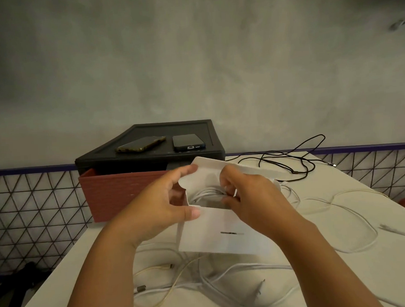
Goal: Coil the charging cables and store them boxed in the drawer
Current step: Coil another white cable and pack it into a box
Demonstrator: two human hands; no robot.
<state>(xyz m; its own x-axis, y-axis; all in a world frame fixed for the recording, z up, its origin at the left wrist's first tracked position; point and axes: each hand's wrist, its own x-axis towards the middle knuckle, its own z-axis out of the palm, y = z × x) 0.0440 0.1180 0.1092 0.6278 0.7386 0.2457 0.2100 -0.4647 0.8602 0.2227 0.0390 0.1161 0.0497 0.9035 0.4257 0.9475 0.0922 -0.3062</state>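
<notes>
- A white table [369, 276] fills the lower view, cut off at its near and right edges.
- A black drawer unit [92, 161] stands at the table's far left corner. Its red drawer [120, 196] is pulled open, and the drawer front hides the inside.
- A white box [223, 231] is held above the middle of the table, just in front of the drawer, with its lid flap raised.
- The left hand [157, 201] pinches the box, thumb on the front wall and fingers on the lid.
- The right hand [254, 197] reaches curled fingers into the box's mouth and grips a white coil [205, 192] lying inside.
- The step looks like boxing one coiled cable. Next, the coil needs seating fully, the lid closing, and the box setting in the drawer.
- Uncoiled white cables [338, 200] sprawl toward the right edge, a black cable [290, 158] lies at the far edge, and a gold cable [155, 269] lies near the front edge.
- Two phones [188, 142] lie on the unit.
- The right fingertips are partly hidden, and the plugs are too small to identify.
</notes>
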